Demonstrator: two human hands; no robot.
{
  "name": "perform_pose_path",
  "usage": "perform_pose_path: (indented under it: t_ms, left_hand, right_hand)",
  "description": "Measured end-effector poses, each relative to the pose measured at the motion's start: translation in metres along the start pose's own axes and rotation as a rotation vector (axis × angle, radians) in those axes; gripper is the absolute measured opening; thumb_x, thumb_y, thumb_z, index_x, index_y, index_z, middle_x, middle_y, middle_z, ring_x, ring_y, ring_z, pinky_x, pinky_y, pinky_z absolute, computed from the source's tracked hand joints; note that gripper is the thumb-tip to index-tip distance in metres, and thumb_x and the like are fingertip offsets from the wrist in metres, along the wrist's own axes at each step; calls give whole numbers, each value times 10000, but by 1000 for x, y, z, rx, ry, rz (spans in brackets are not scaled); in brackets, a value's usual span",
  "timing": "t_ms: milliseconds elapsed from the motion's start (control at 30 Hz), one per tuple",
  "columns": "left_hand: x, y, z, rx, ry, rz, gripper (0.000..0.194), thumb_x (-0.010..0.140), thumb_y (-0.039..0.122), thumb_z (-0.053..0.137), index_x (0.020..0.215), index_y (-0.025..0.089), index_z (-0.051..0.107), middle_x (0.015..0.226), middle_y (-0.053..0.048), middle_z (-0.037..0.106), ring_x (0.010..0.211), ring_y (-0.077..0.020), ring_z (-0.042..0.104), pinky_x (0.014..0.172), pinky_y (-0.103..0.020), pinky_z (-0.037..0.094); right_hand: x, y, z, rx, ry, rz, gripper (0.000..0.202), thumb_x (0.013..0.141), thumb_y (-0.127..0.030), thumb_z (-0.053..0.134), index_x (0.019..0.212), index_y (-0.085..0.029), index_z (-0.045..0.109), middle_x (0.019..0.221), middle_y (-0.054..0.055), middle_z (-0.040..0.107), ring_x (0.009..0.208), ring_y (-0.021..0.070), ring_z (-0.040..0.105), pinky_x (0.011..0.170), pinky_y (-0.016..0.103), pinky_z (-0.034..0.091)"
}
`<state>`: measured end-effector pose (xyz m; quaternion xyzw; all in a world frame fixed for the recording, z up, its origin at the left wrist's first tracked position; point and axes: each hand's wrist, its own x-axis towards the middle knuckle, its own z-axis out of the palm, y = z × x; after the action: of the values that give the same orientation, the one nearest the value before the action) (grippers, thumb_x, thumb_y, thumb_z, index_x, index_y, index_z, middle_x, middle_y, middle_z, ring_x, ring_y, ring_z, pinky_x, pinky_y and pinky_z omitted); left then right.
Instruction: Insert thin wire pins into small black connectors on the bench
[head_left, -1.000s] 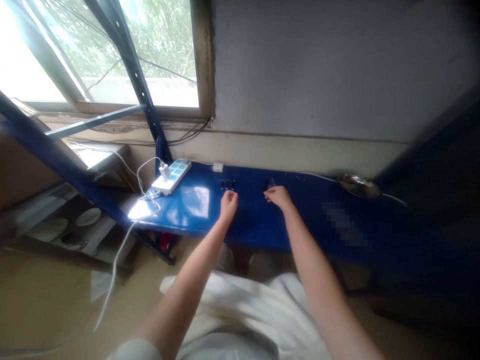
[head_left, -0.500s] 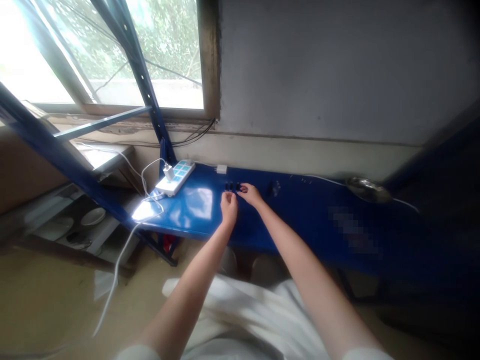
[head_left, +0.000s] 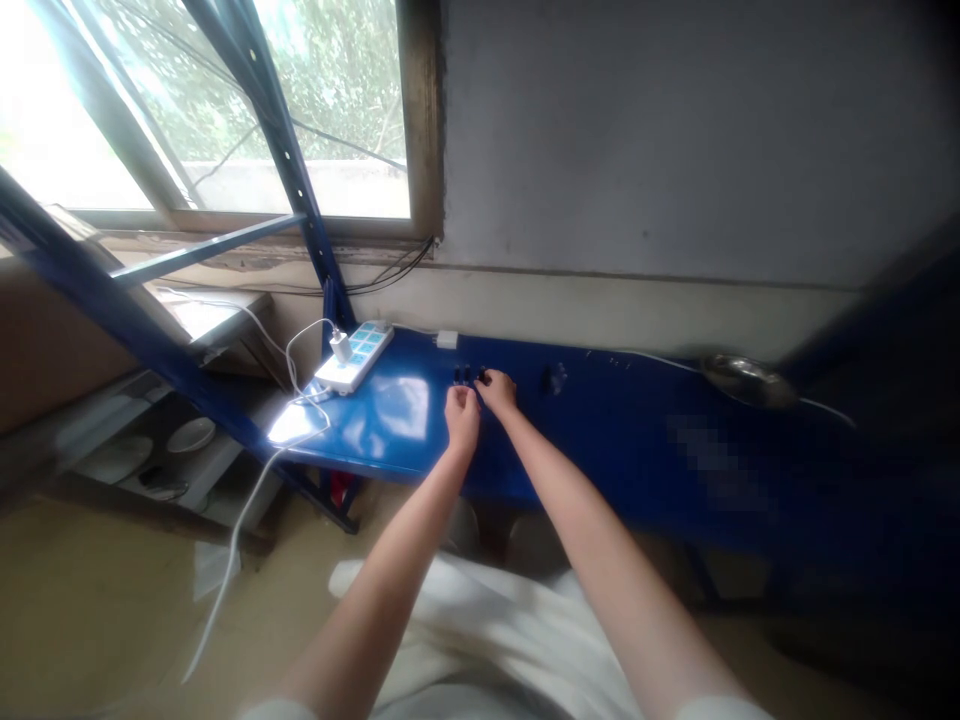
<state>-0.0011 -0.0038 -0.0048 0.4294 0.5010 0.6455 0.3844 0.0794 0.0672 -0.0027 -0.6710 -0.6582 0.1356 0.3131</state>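
Note:
Small dark pieces (head_left: 462, 375) stand in a short row on the blue table (head_left: 517, 460), just beyond my hands. My left hand (head_left: 463, 408) is closed close in front of them, fingertips together; whatever it pinches is too small to make out. To its right, my right hand (head_left: 497, 390) has thumb and fingers closed on a small black piece (head_left: 484, 377) at the right end of the row. The two hands are close together, and the fine detail between them is blurred.
A white power strip (head_left: 354, 358) with a plug and cable lies at the table's left end. Behind the hands is a white adapter (head_left: 447, 340). Small clear and dark bits (head_left: 555, 378) lie to the right, then a shiny metal dish (head_left: 746, 380). Blue shelf posts rise left.
The whole view has shifted slightly. My right hand has turned a little and its fingers are now more curled around the black piece. My left hand is nearly unchanged.

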Motion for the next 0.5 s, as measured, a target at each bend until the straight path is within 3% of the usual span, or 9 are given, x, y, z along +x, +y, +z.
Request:
perform_pose_path:
  t_ms: [100,233,367,500]
  left_hand:
    - [1,-1,0,4,12,-12,99,828,277,466,798,183,461,578,43,465,477,-71,447,453,-174,364]
    - [0,-1,1,5,-11,-4,195,853,365,452,908,180,480,571,49,471,437,-58,429,426,-166,351]
    - [-3,3,3,-6,-183,78,377,822,421,512,1114,185,474,637,32,530,452,-53,455,442,-168,381]
    - [-6,6,3,14,-330,116,469,768,397,595,1174,190,487,759,-1,588,476,-49,505,471,-176,418]
  right_hand:
    - [-3,7,-7,181,22,-42,194,759,-221,531,876,-186,682,837,58,695,774,178,624,724,282,465]
    - [-15,17,-23,302,129,-185,303,747,-158,508,1001,-168,674,958,77,681,730,147,610,736,267,480]
    - [-36,25,-38,228,236,-295,349,766,-139,458,1038,-193,671,924,67,667,731,152,586,754,287,473]
    - [-56,31,-45,140,314,-281,342,794,-158,441,1041,-201,674,871,70,645,790,172,580,780,304,450]
